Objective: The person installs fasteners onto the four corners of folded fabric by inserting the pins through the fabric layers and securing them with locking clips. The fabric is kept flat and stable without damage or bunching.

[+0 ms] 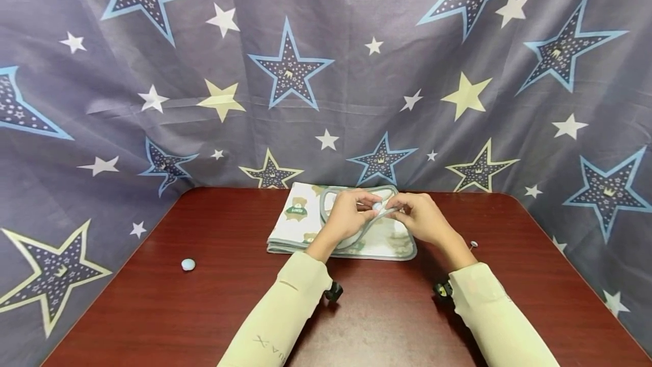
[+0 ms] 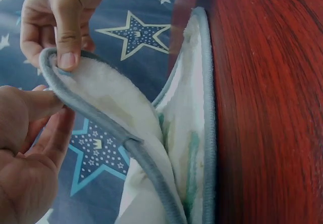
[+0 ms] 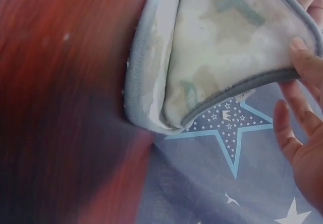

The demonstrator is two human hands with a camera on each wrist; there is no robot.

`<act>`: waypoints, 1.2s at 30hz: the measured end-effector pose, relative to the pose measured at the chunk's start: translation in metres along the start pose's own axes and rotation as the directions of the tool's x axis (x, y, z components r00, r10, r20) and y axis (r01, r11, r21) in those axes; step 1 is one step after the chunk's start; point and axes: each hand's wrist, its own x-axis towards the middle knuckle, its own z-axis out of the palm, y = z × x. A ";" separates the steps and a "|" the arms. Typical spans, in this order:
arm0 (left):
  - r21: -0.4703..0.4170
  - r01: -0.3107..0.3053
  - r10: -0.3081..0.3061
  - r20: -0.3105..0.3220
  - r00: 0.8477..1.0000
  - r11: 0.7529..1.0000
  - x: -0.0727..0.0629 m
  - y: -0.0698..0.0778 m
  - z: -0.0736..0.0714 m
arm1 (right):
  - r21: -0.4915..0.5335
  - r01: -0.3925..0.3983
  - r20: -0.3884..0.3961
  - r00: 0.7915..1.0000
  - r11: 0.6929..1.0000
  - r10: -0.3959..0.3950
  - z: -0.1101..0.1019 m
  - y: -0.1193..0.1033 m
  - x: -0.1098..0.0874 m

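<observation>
A folded white fleece blanket (image 1: 287, 225) with grey-blue edging and a teddy bear print lies at the far middle of the table, one corner of its top layer lifted. My right hand (image 1: 419, 216) pinches that corner by its edging, thumb on the fleece side, as the left wrist view shows. Facing it, my left hand (image 1: 347, 214) holds a light-blue round button (image 1: 377, 206) between thumb and fingertips, right at the lifted edging. In the left wrist view the left hand's fingers (image 2: 43, 105) mostly hide the button.
A second light-blue button (image 1: 188, 265) lies on the left of the red-brown table (image 1: 229, 310). Beside the right forearm is a small pin (image 1: 474, 244) with a round head. A star-patterned curtain (image 1: 326, 101) hangs right behind the table's far edge.
</observation>
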 end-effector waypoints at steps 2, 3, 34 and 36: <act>0.017 -0.015 0.015 0.008 1.000 1.000 0.000 0.001 0.002 | 0.001 -0.006 0.005 1.000 1.000 0.006 -0.001 0.000 -0.001; 0.021 -0.021 0.020 0.011 1.000 1.000 0.000 0.002 0.002 | 0.006 -0.005 0.009 1.000 1.000 0.005 -0.002 0.001 -0.002; 0.352 -0.056 0.049 0.030 0.998 0.934 0.002 -0.005 0.001 | 0.032 -0.198 0.178 0.966 0.980 0.190 -0.019 0.010 -0.002; 0.310 -0.011 0.020 -0.025 0.999 0.951 0.004 -0.011 -0.003 | 0.026 -0.222 0.200 0.957 0.975 0.212 -0.026 0.012 -0.004</act>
